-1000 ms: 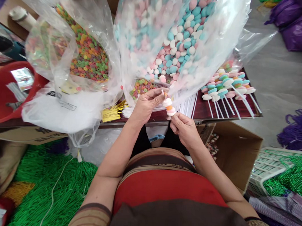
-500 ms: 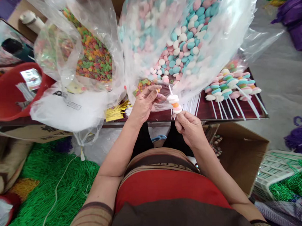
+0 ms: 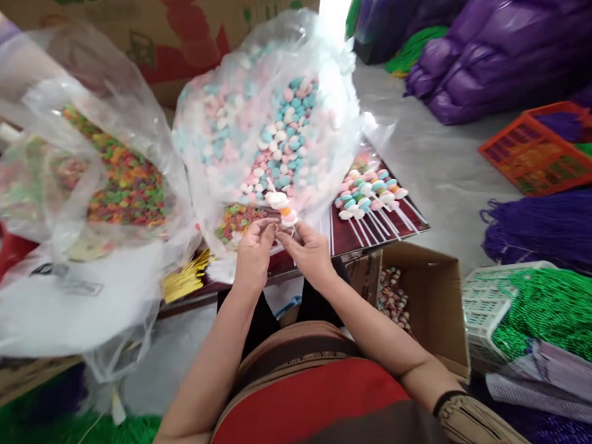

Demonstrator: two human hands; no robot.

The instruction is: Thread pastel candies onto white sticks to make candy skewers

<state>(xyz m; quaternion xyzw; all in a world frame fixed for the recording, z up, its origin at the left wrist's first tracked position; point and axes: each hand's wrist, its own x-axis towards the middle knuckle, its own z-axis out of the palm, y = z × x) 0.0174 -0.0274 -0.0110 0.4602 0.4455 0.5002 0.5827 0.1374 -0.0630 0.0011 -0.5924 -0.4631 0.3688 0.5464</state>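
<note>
In the middle of the head view, my right hand (image 3: 309, 249) pinches the lower end of a candy skewer (image 3: 285, 209). White and pink marshmallow pieces with an orange ring between them are threaded on its white stick, whose tip shows above. My left hand (image 3: 255, 250) is close against the right one, thumb and fingers pressed together beside the skewer's base. What those fingers hold, if anything, is hidden. Just beyond the hands lie gummy rings (image 3: 237, 221) in an open clear bag. Finished-looking candy skewers (image 3: 371, 196) lie in a pile to the right on the dark red table (image 3: 343, 239).
A big clear bag of marshmallows (image 3: 277, 144) stands behind the hands, with a bag of gummy rings (image 3: 125, 190) to the left. Gold twist ties (image 3: 185, 276) lie near the table edge. Below right are a cardboard box (image 3: 432, 308) and a white basket (image 3: 490, 305) with green strands.
My view has swung to the right and further up. My left hand, apart from the skewer before with an orange piece at its fingertips, has come together with my right hand at the skewer's base.
</note>
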